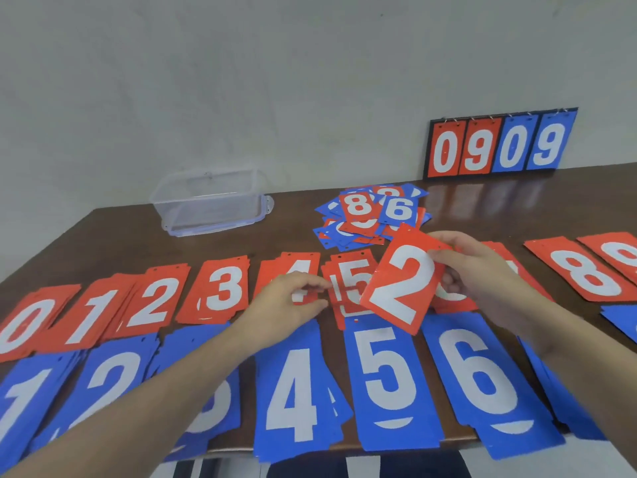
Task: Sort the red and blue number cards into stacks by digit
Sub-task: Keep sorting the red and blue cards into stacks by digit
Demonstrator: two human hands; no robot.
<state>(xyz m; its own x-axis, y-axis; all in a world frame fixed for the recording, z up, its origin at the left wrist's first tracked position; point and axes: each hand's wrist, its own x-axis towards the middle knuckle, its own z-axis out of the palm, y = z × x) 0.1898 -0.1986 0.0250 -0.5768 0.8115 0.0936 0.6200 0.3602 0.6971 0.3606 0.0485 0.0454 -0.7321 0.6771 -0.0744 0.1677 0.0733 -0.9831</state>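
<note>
Digits in white mark every card on the dark brown counter (pixel 296 236). A back row of red stacks reads 0 (pixel 24 326), 1 (pixel 86 319), 2 (pixel 155 301), 3 (pixel 220 288), a partly covered 4 (pixel 300 263) and 5 (pixel 351 281), then, well to the right, 8 (pixel 586 270) and one more red stack (pixel 617 253) cut off by the frame's edge. A front row of blue stacks reads 1 (pixel 24 405), 2 (pixel 113 374), 4 (pixel 296 391), 5 (pixel 389 377) and 6 (pixel 482 377); the blue stack (pixel 213 405) between 2 and 4 lies under the left forearm, so its digit is hard to make out. The right hand (pixel 482 270) pinches a red 2 card (pixel 403 284) by its right edge, tilted above the red 5 stack and hiding whatever red stacks lie beneath hand and card. The left hand (pixel 293 301) hovers over the red 4 stack with fingers loosely curled and holding nothing, its fingertips near the red 5 stack. Behind them an unsorted heap (pixel 372 215) shows a red 8 and a blue 6 on top; the rest is too jumbled to read. A scoreboard (pixel 499 146) against the wall reads 0 9 in red and 0 9 in blue. A clear plastic box (pixel 210 201) sits at the counter's far left.
</note>
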